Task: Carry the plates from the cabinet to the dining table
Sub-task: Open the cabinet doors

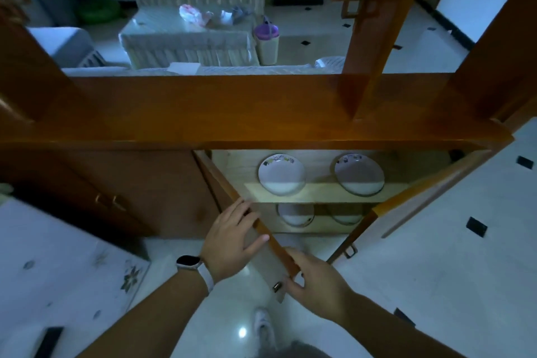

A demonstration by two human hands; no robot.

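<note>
left hand [232, 237] fingers flat on left cabinet door [263, 237] | right hand [316, 277] fingers pinching its near edge | plates [282, 174] on cabinet shelves, untouched | risk: door swings back, knocks reaching hand

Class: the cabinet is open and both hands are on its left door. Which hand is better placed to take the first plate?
Probably the left hand: it lies higher on the door, nearest the upper-shelf left plate. The right hand sits lower, at the door's bottom corner.
</note>
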